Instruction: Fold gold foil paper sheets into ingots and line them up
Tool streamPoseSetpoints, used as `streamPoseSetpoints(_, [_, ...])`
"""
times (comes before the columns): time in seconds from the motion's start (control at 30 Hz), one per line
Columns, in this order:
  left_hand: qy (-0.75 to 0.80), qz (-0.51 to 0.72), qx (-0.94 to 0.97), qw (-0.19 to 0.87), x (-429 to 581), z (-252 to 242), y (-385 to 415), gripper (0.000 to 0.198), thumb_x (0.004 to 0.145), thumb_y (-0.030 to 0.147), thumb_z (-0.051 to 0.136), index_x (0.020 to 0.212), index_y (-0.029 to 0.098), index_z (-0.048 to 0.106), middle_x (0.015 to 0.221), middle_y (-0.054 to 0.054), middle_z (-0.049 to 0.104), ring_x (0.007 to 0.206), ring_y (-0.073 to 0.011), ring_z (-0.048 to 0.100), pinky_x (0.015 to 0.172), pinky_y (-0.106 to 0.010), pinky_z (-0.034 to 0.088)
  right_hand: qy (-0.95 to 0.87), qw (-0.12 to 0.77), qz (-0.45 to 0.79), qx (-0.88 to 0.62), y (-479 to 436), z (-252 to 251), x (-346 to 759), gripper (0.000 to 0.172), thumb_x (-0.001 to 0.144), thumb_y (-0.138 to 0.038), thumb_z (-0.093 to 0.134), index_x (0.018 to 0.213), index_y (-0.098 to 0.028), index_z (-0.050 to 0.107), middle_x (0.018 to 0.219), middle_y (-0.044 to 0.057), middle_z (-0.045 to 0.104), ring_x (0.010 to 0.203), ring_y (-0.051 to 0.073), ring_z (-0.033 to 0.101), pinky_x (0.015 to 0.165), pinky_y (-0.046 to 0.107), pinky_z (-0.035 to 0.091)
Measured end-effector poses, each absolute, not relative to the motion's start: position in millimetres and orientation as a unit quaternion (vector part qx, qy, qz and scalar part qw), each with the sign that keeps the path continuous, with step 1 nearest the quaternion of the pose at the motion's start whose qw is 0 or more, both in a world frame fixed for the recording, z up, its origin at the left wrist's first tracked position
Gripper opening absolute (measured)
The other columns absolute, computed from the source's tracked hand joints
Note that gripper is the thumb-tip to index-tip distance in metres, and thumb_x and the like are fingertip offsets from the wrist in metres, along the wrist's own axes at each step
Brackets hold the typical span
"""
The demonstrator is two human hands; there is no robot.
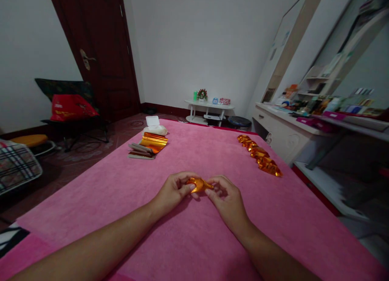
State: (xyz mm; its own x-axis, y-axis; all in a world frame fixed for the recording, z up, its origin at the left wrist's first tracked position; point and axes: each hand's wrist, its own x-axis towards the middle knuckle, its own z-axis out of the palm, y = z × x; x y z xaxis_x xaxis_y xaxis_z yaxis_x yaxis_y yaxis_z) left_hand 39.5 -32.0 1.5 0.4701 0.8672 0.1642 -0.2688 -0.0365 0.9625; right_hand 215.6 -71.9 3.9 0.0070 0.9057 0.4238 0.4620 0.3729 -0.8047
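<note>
Between my two hands, just above the pink cloth (188, 232), is a shiny gold foil piece (199, 185), folded into a rounded middle with a narrow tip on the right. My left hand (176, 188) grips its left end, thumb in front and fingers behind. Pinched at the narrow right tip is my right hand (225, 196), with thumb and forefinger closed on it. A stack of gold foil sheets (153, 142), curled at the top, lies at the far left. Several folded gold foil pieces (259, 154) form a slanting row at the right.
Behind the foil stack stands a white wipes pack (155, 129) with its lid up. A dresser (279, 125) crowded with bottles and boxes borders the right side. Past the far edge is a low white table (209, 105); a chair with a red bag (71, 107) stands left.
</note>
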Motion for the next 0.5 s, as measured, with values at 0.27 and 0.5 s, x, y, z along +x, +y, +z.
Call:
streamPoseSetpoints(0.27, [0.239, 0.406, 0.561, 0.68, 37.8, 0.3, -35.1, 0.044, 0.075, 0.039, 0.07, 0.112, 0.016, 0.06, 0.095, -0.009, 0.069, 0.067, -0.0175, 0.067, 0.068, -0.033, 0.052, -0.663, 0.524, 0.251, -0.472, -69.4, 0.3, 215.7, 0.012, 0.073, -0.009, 0.055, 0.07, -0.02, 0.054, 0.084, 0.001, 0.058, 0.076, 0.015, 0.057, 0.064, 0.023, 0.045])
streamPoseSetpoints(0.5, [0.282, 0.438, 0.533, 0.666, 33.2, 3.4, -30.7, 0.038, 0.081, 0.038, 0.064, 0.111, 0.014, 0.066, 0.106, -0.011, 0.069, 0.087, -0.0178, 0.064, 0.077, -0.026, 0.048, -0.683, 0.521, 0.279, -0.431, -73.6, 7.7, 218.5, 0.015, 0.079, -0.01, 0.051, 0.081, -0.02, 0.063, 0.096, 0.005, 0.062, 0.095, 0.018, 0.059, 0.085, 0.03, 0.046])
